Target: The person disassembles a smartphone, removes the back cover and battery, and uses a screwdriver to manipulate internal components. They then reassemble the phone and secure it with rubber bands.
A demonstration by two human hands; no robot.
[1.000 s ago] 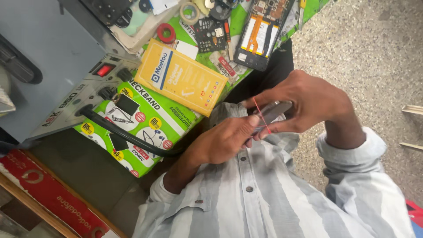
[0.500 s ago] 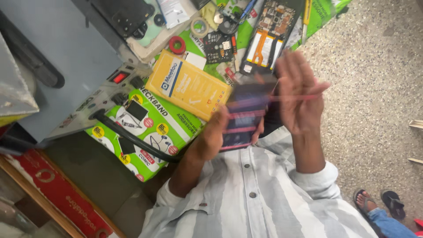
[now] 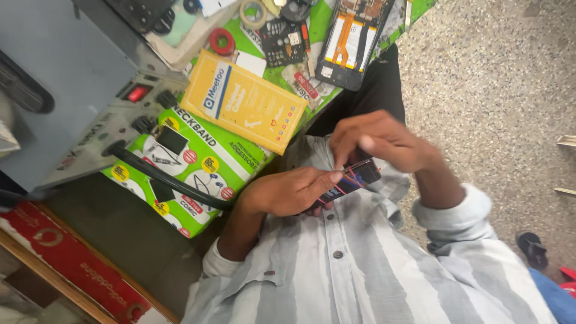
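The left hand (image 3: pixel 288 192) grips a small dark phone display panel (image 3: pixel 360 175) from below, its fingers curled under the near end and the thumb pressed flat on top. The right hand (image 3: pixel 384 141) arches over the far end, its fingertips drawn together and pinching at the panel's upper edge, where thin red and blue lines show. By the look of it, the work in hand is fine picking at that edge. The part looks thin, so any further handling calls for a steady support from below and a light pinch. The panel lies between the two hands, close to the striped shirt and well right of the bench. On the bench at the left sit a yellow flat box (image 3: pixel 243 102) on a green carton (image 3: pixel 198 162). Farther off lie an opened phone (image 3: pixel 351 36), a small circuit board (image 3: pixel 282 39) and a red tape roll (image 3: pixel 221 41).
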